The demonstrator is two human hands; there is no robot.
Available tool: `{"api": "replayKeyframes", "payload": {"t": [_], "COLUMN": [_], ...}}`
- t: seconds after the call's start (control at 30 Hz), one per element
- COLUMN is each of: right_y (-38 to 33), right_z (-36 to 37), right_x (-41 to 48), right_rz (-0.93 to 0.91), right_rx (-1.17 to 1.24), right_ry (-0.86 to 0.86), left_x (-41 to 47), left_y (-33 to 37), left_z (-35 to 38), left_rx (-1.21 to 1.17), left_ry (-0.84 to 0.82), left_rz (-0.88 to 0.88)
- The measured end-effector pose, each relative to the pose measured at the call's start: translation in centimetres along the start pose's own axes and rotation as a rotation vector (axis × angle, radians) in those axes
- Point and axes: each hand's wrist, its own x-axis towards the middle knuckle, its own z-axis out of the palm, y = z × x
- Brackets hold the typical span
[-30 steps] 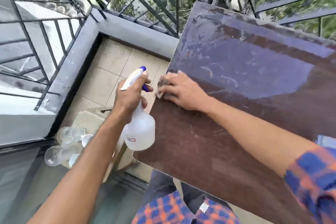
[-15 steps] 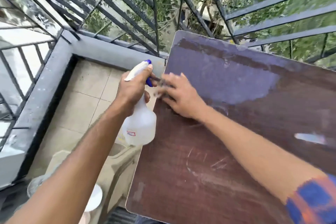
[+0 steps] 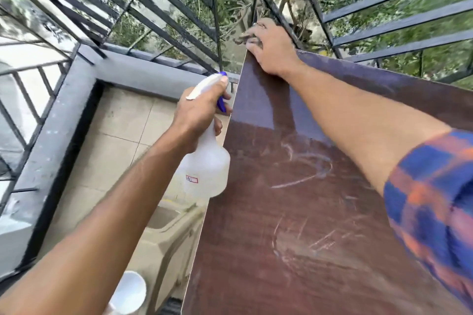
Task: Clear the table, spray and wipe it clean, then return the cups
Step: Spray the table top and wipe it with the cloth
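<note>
**Wiping the far corner, spray bottle in hand**

My right hand [image 3: 271,50] lay flat at the far left corner of the brown table [image 3: 320,212], fingers spread and pressing a small, blurred wipe [image 3: 243,39] against the edge; what the wipe was made of could not be told. My left hand [image 3: 198,112] was wrapped around the neck of the spray bottle [image 3: 207,169], holding it upright just beside the table's left edge, thumb on the white head and a finger at the blue trigger. The tabletop showed pale smears and scratches, with a darker sheen toward the far end. A white cup [image 3: 129,298] sat below the table's left side, near a beige plastic chair [image 3: 169,235]. A dark railing [image 3: 179,25] ringed the tiled balcony floor [image 3: 115,135]. My right sleeve [image 3: 430,202] was blue-and-orange plaid.
</note>
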Motion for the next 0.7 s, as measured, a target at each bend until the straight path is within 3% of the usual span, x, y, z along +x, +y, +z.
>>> {"api": "replayKeyframes", "payload": {"t": [0.1, 0.27, 0.33, 0.43, 0.5, 0.57, 0.7], "right_y": [-1.9, -2.1, 1.1, 6.3, 7.6, 6.1, 0.4], "right_z": [0.6, 2.3, 1.6, -1.0, -2.2, -2.2, 0.4], "right_x": [-4.0, -13.8, -14.3, -12.3, -9.9, -7.6, -5.4], "right_rz": [-0.044, -0.198, -0.039, 0.451, 0.597, 0.597, 0.368], "right_rx": [-0.012, -0.015, -0.061, -0.132, -0.118, -0.115, -0.119], "right_ry": [0.104, 0.089, 0.153, 0.291, 0.322, 0.271, 0.13], "left_x": [-0.1, -0.4, -0.5, -0.4, -0.2, 0.1, 0.5], "left_y": [0.4, 0.8, 0.9, 1.3, 1.5, 1.8, 2.5], "left_z": [0.6, 0.7, 0.3, 0.1, 0.3, 1.1, 3.3], "left_rx": [-0.024, 0.011, 0.006, -0.002, -0.01, 0.006, 0.043], "left_ry": [-0.024, -0.073, -0.074, -0.079, -0.089, -0.102, -0.109], "left_rz": [0.006, 0.032, 0.024, 0.012, 0.015, 0.035, 0.058]}}
